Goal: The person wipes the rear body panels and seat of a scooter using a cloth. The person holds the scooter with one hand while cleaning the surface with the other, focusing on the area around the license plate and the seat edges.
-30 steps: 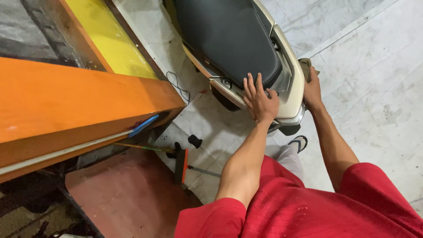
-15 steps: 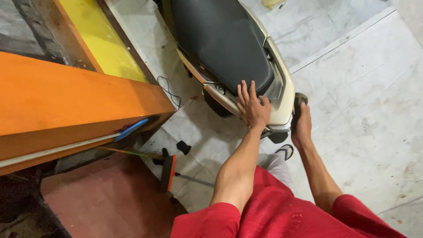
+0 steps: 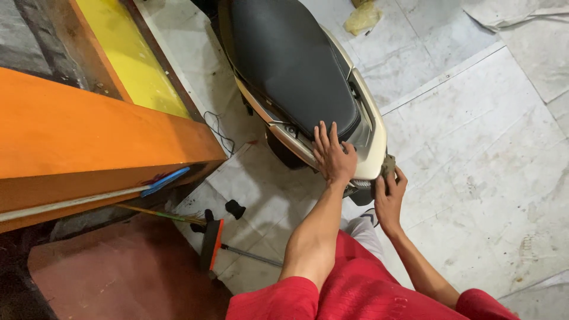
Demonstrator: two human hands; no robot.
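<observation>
Scooter (image 3: 296, 77) lengthwise, tail toward hands (image 3: 333, 157)

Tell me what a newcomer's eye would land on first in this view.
First, the scooter at top centre, its black seat and cream tail over a pale tiled floor. The left hand lies flat on the tail, while the right hand presses a greyish rag against the rear corner. At the left, a bright orange counter fills the frame.
</observation>
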